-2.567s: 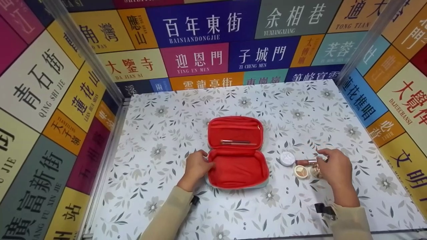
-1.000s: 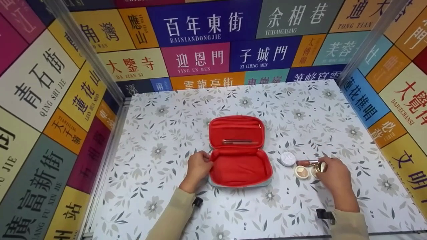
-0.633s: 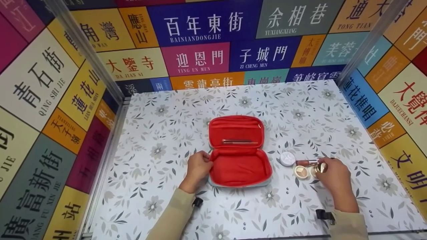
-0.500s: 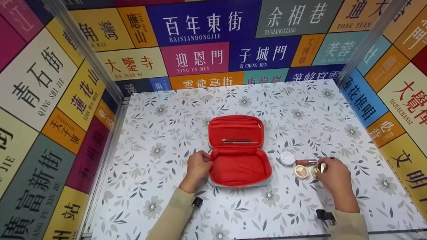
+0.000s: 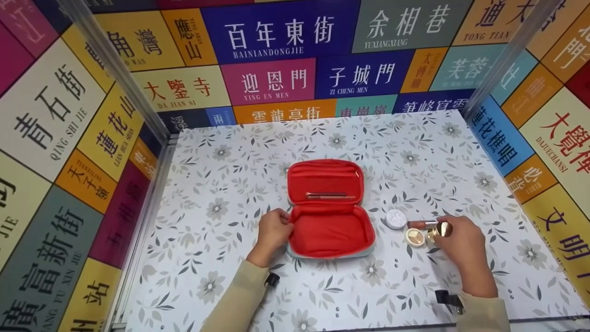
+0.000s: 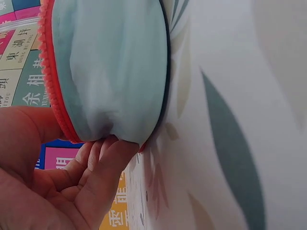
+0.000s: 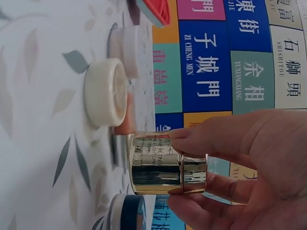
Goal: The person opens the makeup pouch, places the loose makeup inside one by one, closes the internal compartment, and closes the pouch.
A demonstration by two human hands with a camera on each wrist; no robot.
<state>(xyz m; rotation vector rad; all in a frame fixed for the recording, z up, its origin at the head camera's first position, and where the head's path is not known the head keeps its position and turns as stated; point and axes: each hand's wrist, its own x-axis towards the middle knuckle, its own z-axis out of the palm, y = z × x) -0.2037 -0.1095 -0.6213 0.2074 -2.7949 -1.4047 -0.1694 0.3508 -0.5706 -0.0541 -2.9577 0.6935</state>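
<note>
An unzipped cosmetic bag (image 5: 332,235), red inside and pale green outside, lies with its lid laid back. My left hand (image 5: 273,233) pinches its left wall, thumb inside and fingers against the green fabric (image 6: 115,72) in the left wrist view. With thumb and fingers, my right hand (image 5: 464,242) grips a gold eye cream jar (image 7: 156,163) by its upper part and lid. Left of that jar are a tube of lip gloss (image 5: 417,224), a small round cream-rimmed palette (image 5: 415,237) and a white round case (image 5: 396,219).
Slim makeup brushes (image 5: 329,195) lie across the bag's lid. A round container with a dark band (image 7: 127,213) stands beside the gold jar in the right wrist view. Sign-printed panels (image 5: 276,32) wall in the flower-patterned table (image 5: 221,175) at the back and sides.
My right hand has come down from above the cosmetics and taken hold of the gold jar, whose lid has since tipped slightly. My left hand has stayed at the bag's wall.
</note>
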